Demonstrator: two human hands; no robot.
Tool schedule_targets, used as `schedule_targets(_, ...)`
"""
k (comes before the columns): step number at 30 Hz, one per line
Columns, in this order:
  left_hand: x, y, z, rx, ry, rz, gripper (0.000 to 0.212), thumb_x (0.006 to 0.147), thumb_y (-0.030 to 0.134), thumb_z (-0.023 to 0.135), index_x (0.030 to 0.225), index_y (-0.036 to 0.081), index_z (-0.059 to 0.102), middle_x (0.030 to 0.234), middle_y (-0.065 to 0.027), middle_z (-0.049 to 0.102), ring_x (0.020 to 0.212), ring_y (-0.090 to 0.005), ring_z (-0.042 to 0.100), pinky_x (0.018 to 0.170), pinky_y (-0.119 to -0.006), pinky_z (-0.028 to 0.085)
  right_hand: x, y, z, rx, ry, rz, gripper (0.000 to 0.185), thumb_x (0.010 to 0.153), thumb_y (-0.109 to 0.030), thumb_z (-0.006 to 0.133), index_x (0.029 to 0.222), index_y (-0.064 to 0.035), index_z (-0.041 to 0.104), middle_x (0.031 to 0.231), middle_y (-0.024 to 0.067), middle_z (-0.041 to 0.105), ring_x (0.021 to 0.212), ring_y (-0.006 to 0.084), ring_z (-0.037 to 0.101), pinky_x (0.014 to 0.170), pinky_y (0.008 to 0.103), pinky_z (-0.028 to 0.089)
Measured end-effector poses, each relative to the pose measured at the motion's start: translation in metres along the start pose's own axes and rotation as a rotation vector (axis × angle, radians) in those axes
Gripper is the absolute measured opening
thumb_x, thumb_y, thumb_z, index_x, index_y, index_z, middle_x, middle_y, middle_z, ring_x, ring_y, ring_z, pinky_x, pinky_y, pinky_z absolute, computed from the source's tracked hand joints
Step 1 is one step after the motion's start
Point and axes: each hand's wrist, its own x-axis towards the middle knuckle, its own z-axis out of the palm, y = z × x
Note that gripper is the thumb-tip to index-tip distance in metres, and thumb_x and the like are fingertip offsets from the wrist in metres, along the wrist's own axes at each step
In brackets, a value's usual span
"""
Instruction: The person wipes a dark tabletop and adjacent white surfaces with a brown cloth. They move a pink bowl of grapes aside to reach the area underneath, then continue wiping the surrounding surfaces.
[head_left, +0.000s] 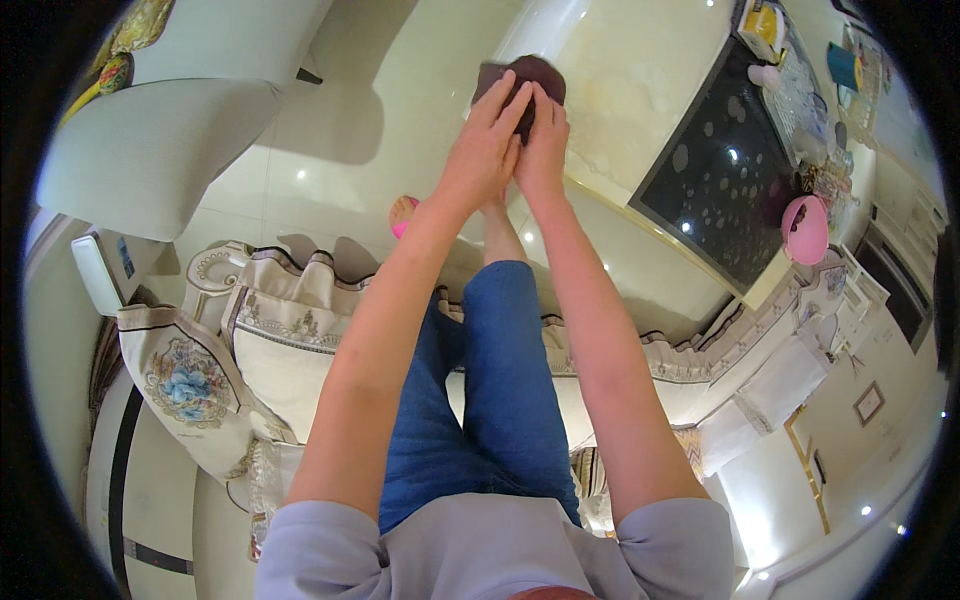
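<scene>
A dark maroon item, seemingly a folded cloth (550, 75), lies under both of my hands at the near left end of the marble-topped coffee table (600, 97). My left hand (484, 146) reaches over its left part with fingers stretched forward. Close against it, my right hand (545, 150) has its fingers bent onto the same item. The palms hide much of the cloth, so I cannot tell whether it touches the tabletop. Both arms are extended straight ahead, above my knees.
A black glossy panel (720, 172) is set in the coffee table, with a pink bowl (806, 231) and a tissue pack (763, 31) at its far side. A cream sofa (285, 375) with ruffled covers runs behind my legs. A grey upholstered seat (157, 142) stands at left on the tiled floor (330, 172).
</scene>
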Motion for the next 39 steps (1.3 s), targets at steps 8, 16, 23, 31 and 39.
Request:
schedule_targets(8, 0.007, -0.044, 0.041, -0.129, -0.063, -0.073, 0.067, 0.090, 0.011, 0.058, 0.153, 0.012, 0.036, 0.160, -0.0180, 0.028, 0.147, -0.0387, 0.027, 0.121, -0.046, 0.022, 0.000, 0.021, -0.023, 0.329, -0.298, 0.071, 0.070, 0.083, 0.007, 0.052, 0.150, -0.0024, 0.032, 0.144, 0.0236, 0.042, 0.133, 0.0396, 0.042, 0.112, 0.0456, 0.035)
schedule_targets(16, 0.008, -0.046, 0.072, 0.007, 0.267, -0.255, 0.074, 0.080, 0.029, 0.074, 0.148, 0.016, 0.046, 0.156, -0.0194, 0.034, 0.139, -0.0444, 0.034, 0.117, -0.052, 0.028, 0.032, 0.018, -0.046, 0.047, -0.119, -0.108, 0.050, 0.087, 0.000, 0.051, 0.137, -0.0016, 0.050, 0.143, 0.0221, 0.045, 0.139, 0.0409, 0.037, 0.114, 0.0482, 0.031)
schedule_targets(23, 0.051, -0.159, 0.065, -0.496, 0.132, -0.875, 0.057, 0.087, 0.053, 0.068, 0.114, 0.003, 0.068, 0.108, -0.0187, 0.069, 0.100, -0.0302, 0.064, 0.091, -0.036, 0.047, 0.112, 0.068, -0.026, -0.284, 0.005, -0.180, 0.051, 0.097, -0.020, 0.052, 0.145, -0.0056, 0.042, 0.155, 0.0232, 0.030, 0.148, 0.0451, 0.018, 0.117, 0.0644, 0.012)
schedule_targets(31, 0.101, -0.170, 0.079, -0.687, 0.164, -0.974, 0.051, 0.089, 0.046, 0.069, 0.118, 0.004, 0.067, 0.093, -0.0044, 0.066, 0.081, -0.0126, 0.058, 0.075, -0.027, 0.048, 0.137, 0.084, 0.003, -0.328, 0.110, -0.192, 0.052, 0.101, -0.026, 0.044, 0.147, -0.0032, 0.039, 0.158, 0.0234, 0.028, 0.149, 0.0432, 0.019, 0.118, 0.0614, 0.005)
schedule_targets(39, 0.141, -0.065, 0.073, -0.069, 0.276, -0.095, 0.058, 0.084, 0.027, 0.074, 0.136, 0.007, 0.058, 0.142, -0.0190, 0.053, 0.127, -0.0316, 0.053, 0.108, -0.037, 0.040, 0.135, 0.080, -0.002, -0.083, 0.197, -0.158, 0.053, 0.102, -0.029, 0.038, 0.147, 0.0008, 0.040, 0.154, 0.0224, 0.037, 0.148, 0.0423, 0.023, 0.119, 0.0581, 0.003)
